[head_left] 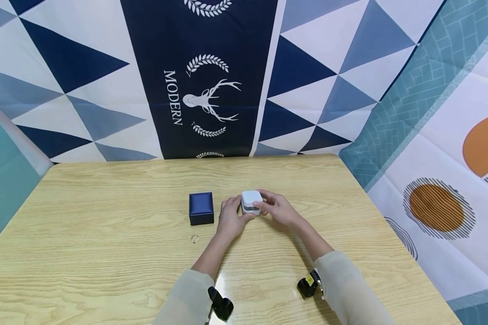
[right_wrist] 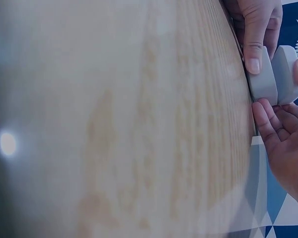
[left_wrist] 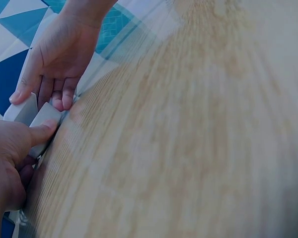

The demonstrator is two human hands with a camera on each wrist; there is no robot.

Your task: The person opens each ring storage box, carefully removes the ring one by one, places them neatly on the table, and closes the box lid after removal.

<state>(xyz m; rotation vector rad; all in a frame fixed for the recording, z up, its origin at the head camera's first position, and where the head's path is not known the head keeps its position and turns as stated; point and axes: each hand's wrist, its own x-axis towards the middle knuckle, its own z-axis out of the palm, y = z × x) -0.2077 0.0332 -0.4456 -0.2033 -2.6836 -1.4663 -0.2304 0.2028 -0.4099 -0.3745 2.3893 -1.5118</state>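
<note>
A small white hinged box (head_left: pixel 251 197) stands on the table, and its lid is partly raised from the base. My left hand (head_left: pixel 231 221) grips the base from the left, the thumb on its near side. From the right, my right hand (head_left: pixel 279 209) holds the lid between thumb and fingers. The wedge gap between lid (right_wrist: pixel 287 74) and base (right_wrist: pixel 261 82) shows in the right wrist view. What the white box contains is hidden. To the left sits a closed dark blue box (head_left: pixel 201 206). Nearer me lies a thin gold ring (head_left: pixel 194 239).
The wooden table (head_left: pixel 105 253) runs up to a patterned cloth backdrop (head_left: pixel 211 90). More cloth (head_left: pixel 435 203) hangs past the right edge. Black wrist cameras (head_left: pixel 221 306) are strapped on both sleeves.
</note>
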